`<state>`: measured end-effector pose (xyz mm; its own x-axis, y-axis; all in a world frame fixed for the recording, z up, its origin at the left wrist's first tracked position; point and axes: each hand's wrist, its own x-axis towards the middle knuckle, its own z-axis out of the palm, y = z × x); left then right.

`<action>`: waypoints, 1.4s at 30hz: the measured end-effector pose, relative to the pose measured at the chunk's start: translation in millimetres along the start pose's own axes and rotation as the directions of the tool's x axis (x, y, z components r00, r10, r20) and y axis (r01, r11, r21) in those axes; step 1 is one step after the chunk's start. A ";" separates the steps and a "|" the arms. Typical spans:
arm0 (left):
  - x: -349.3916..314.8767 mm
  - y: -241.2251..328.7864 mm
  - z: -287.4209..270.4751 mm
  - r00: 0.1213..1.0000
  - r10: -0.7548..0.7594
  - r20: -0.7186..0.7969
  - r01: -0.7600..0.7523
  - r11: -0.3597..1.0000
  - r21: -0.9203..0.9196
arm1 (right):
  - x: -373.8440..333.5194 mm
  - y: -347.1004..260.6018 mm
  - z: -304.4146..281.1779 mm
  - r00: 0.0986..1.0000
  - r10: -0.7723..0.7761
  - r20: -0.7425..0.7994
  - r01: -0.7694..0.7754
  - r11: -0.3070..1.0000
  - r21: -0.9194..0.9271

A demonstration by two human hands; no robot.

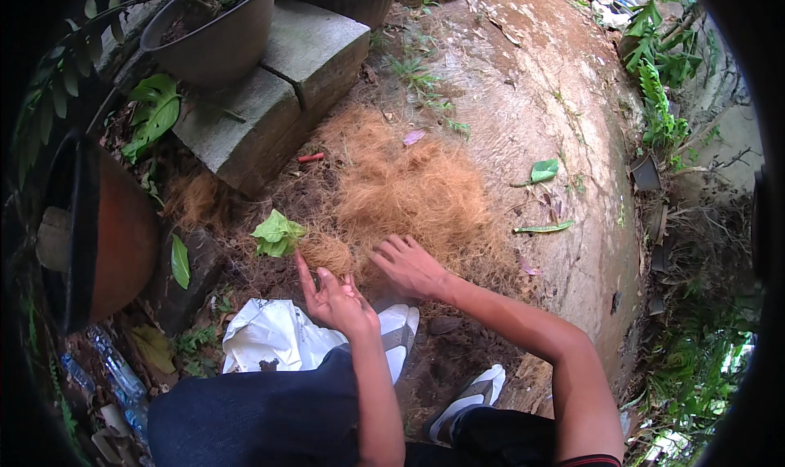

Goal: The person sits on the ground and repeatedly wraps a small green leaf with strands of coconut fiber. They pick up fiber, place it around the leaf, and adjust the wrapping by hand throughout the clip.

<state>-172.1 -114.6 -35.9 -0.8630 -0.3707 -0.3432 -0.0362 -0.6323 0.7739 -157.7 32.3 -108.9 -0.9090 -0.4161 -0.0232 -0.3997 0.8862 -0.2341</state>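
A heap of brown coconut fibre (413, 193) lies on the ground ahead of me, with a smaller clump of fibre (329, 257) at its near left side. Beside that clump stands a small light-green leafy plant (278, 234); its lower part is hidden. My left hand (337, 303) is turned partly palm up, its index finger stretched toward the plant's base and its fingers apart. Just right of the clump, my right hand (409, 267) is held palm down over the fibre's near edge, slightly blurred, fingers bent and somewhat spread. Nothing plainly shows in either hand.
A white plastic sack (278, 336) lies by my shoe. Stone blocks (253, 111) bear a grey pot (217, 42) at upper left. An orange-brown pot (123, 230) lies tipped at far left, above plastic bottles (118, 369). Loose leaves (544, 171) dot the ground at right.
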 end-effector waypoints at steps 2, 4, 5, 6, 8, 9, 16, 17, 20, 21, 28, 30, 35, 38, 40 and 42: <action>0.0 1.5 -3.8 1.000 -0.013 0.014 0.013 1.000 0.024 | 4.8 -5.5 -2.4 0.991 0.030 -0.133 -0.035 0.999 -0.033; -2.2 3.0 -0.2 0.999 -0.023 0.024 0.022 0.999 0.025 | 10.3 -6.0 1.9 0.989 0.031 -0.146 -0.047 0.993 -0.108; -3.7 3.1 2.1 0.999 -0.025 0.022 0.025 1.000 0.018 | 11.8 -5.4 3.6 0.991 0.021 -0.129 -0.039 0.990 -0.136; -3.8 3.1 3.0 0.999 -0.026 0.020 0.026 1.000 0.012 | 13.3 -3.6 6.5 0.998 -0.005 -0.068 -0.005 0.989 -0.147; -2.8 0.9 1.6 1.000 -0.017 0.026 0.016 1.000 0.013 | 13.4 1.3 11.1 0.999 -0.033 0.038 0.038 0.991 -0.127; -2.6 1.3 1.8 1.000 -0.012 0.024 0.011 1.000 0.013 | 12.2 4.0 11.3 0.996 -0.042 0.085 0.050 0.994 -0.096; -1.5 -0.7 -2.2 0.999 0.029 0.015 -0.029 0.999 -0.018 | 12.4 17.5 -29.5 0.973 0.183 -0.141 -0.146 0.960 0.239; -2.2 -0.1 -2.2 1.000 0.027 0.010 -0.027 1.000 -0.016 | 14.0 13.1 -32.3 0.966 0.170 -0.193 -0.119 0.961 0.252; -3.3 -1.7 3.1 1.000 0.005 -0.005 -0.005 1.000 -0.030 | 12.8 0.7 -21.4 0.985 0.094 -0.144 -0.094 0.996 0.008; -3.4 -1.2 2.9 1.000 0.003 -0.019 -0.004 0.999 -0.034 | 13.3 -2.4 -15.4 0.996 0.061 -0.067 -0.064 0.997 -0.042; -0.5 -6.3 -7.4 1.000 0.008 0.023 -0.008 1.000 0.010 | 24.6 17.9 -41.9 0.998 0.026 0.065 -0.038 0.981 0.189; -4.3 -0.6 0.5 1.000 -0.013 0.005 0.013 0.999 -0.039 | 20.9 16.5 -73.7 0.988 0.018 -0.155 0.030 0.953 0.300; -4.8 -0.8 -0.4 1.000 -0.025 -0.003 0.025 1.000 0.006 | -2.9 11.0 -78.6 0.961 -0.103 0.255 0.150 0.973 -0.174; -5.4 -2.5 -0.9 0.999 -0.028 0.022 0.027 0.999 0.029 | -19.7 14.5 -45.0 0.951 -0.103 0.290 0.195 0.931 -0.308; -4.8 -3.9 -1.4 0.999 -0.015 0.035 0.013 0.999 0.037 | -13.3 16.9 -36.4 0.957 -0.110 0.267 0.189 0.937 -0.294; -4.8 -4.8 -2.8 0.999 0.009 0.039 -0.009 1.000 0.020 | -3.4 24.4 -41.3 0.979 -0.008 0.202 0.044 0.983 -0.178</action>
<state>-166.3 -111.7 -39.4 -0.8824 -0.3491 -0.3154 -0.0382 -0.6150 0.7876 -169.3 63.7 -74.4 -0.8633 -0.4555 -0.2173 -0.4543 0.8889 -0.0584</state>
